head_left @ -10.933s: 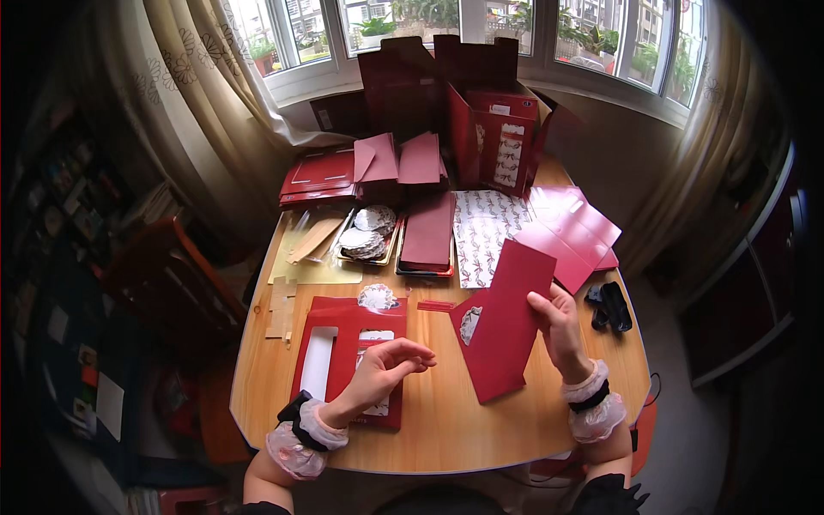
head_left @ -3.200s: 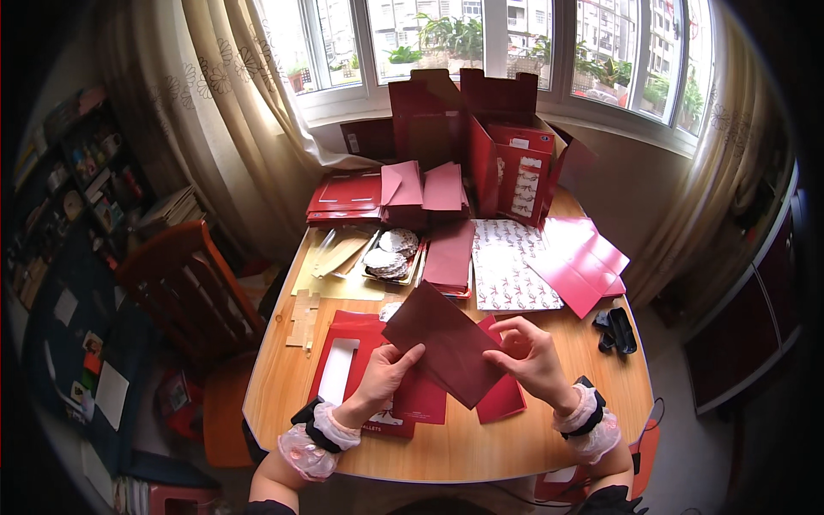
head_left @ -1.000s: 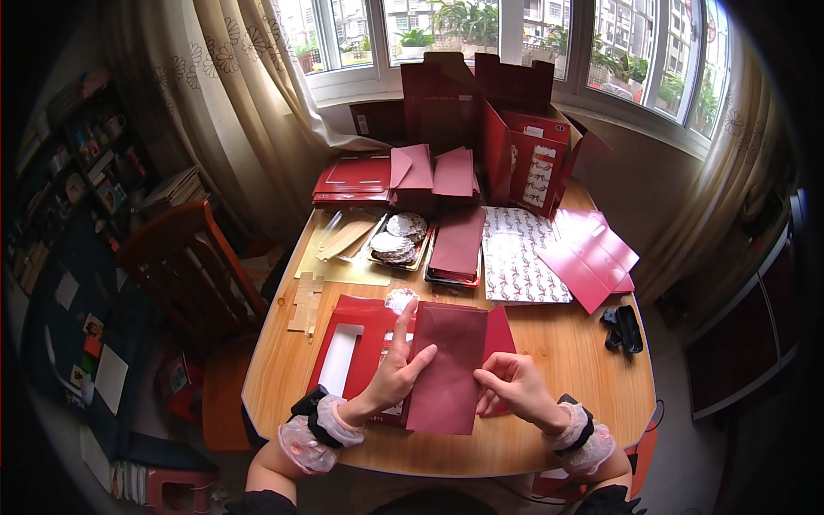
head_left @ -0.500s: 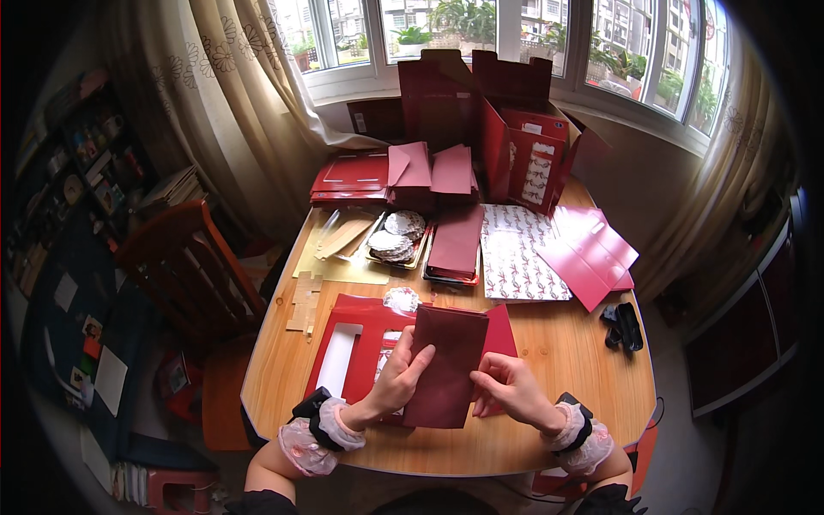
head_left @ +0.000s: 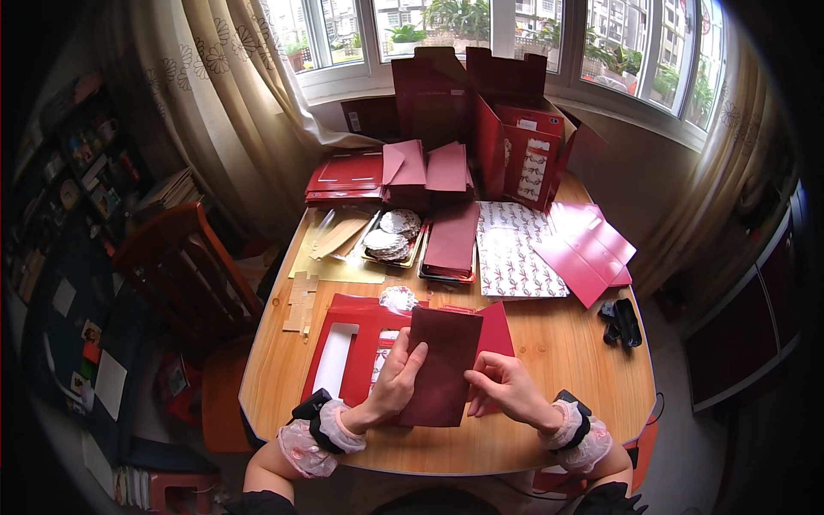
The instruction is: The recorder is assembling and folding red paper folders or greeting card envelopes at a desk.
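In the frame's lower centre, the left hand (head_left: 390, 390) pinches a dark red paper (head_left: 446, 367) above the bench (head_left: 571, 365); the right hand (head_left: 510, 389) is curled at its edge, pinching or not, I cannot tell.

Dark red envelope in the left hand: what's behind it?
A red windowed panel shows past its left side, a red card past its right. Whatever the dark red envelope fully covers can't be seen.

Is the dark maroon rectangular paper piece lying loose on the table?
No, the left hand holds the dark maroon rectangular paper piece by its left side, thumb on its front.
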Demonstrator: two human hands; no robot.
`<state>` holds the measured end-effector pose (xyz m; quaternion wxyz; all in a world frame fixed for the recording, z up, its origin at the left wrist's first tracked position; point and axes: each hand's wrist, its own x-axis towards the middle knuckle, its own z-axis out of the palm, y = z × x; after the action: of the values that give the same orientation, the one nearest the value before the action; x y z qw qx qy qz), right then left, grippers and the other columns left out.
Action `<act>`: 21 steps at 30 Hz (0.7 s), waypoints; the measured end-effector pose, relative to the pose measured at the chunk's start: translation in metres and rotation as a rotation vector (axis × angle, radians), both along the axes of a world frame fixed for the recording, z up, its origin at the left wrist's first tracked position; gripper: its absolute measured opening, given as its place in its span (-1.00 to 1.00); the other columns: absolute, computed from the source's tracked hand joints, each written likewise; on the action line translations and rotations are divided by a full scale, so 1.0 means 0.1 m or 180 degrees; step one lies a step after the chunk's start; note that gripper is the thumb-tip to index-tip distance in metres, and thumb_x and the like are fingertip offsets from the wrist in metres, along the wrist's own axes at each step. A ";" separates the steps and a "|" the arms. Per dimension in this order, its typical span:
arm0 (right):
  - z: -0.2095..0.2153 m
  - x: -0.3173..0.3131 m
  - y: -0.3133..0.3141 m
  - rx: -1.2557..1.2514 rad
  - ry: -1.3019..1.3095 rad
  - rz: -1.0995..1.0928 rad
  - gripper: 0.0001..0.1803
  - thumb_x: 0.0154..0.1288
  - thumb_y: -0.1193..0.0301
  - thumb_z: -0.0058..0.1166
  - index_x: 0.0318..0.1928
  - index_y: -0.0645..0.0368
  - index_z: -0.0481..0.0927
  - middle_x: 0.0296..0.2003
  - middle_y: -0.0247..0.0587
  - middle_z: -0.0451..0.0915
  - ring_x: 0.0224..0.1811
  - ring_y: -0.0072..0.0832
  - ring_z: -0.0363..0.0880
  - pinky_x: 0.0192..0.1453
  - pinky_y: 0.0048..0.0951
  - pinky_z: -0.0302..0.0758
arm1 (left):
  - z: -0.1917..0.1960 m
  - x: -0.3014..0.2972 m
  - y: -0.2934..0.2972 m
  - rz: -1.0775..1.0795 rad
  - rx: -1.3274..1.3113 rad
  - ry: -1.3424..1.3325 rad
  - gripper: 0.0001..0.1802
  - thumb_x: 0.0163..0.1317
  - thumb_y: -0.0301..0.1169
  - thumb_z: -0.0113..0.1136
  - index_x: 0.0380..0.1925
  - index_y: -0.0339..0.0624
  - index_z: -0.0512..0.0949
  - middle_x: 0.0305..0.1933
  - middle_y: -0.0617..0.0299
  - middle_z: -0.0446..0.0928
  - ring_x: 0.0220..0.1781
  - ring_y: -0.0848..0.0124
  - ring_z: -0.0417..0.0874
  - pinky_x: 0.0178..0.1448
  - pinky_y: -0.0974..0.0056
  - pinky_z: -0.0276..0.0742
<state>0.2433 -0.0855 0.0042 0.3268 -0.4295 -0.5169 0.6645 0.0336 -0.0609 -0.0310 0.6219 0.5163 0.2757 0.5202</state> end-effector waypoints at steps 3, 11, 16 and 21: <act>-0.02 -0.01 -0.01 0.0001 -0.0019 -0.0030 -0.79 0.46 0.40 0.02 -0.30 0.27 0.39 -0.52 -0.21 0.59 -0.55 -0.51 0.67 -0.56 -0.56 0.59 | -0.01 0.01 -0.01 0.0062 0.0049 0.0043 -0.74 0.53 -0.46 -0.19 0.15 -0.25 0.28 0.11 0.21 0.44 0.13 0.52 0.44 0.25 0.40 0.34; 0.25 0.21 0.11 0.1752 -0.1303 -0.1194 -0.77 0.29 0.41 0.23 -0.39 0.23 0.46 -0.56 -0.29 0.53 -0.63 -0.55 0.52 -0.57 -0.48 0.37 | -0.01 -0.09 0.12 0.0512 0.0221 0.0161 -0.74 0.51 -0.44 -0.13 0.11 -0.29 0.33 0.07 0.23 0.48 0.10 0.55 0.46 0.20 0.42 0.37; 0.13 0.38 0.21 0.2095 -0.2782 -0.1254 -0.67 0.22 0.22 0.28 -0.31 0.20 0.47 -0.56 -0.12 0.52 -0.46 -0.14 0.57 -0.32 -0.24 0.48 | -0.03 -0.10 0.17 0.0590 -0.0135 0.0023 -0.72 0.51 -0.43 -0.12 0.14 -0.30 0.32 0.08 0.20 0.48 0.09 0.53 0.47 0.20 0.41 0.39; -0.13 0.63 0.37 0.1291 -0.2022 -0.0506 -0.80 0.31 0.40 0.17 -0.24 0.28 0.47 -0.50 -0.06 0.65 -0.52 -0.38 0.62 -0.42 -0.37 0.49 | -0.02 -0.07 0.17 0.0532 -0.0315 -0.0042 -0.75 0.51 -0.43 -0.11 0.09 -0.28 0.34 0.05 0.21 0.50 0.04 0.56 0.49 0.14 0.43 0.42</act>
<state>0.3061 -0.0485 -0.0087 0.2793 -0.5794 -0.6784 0.3551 0.0263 -0.0439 -0.0333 0.6030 0.4567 0.3390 0.5594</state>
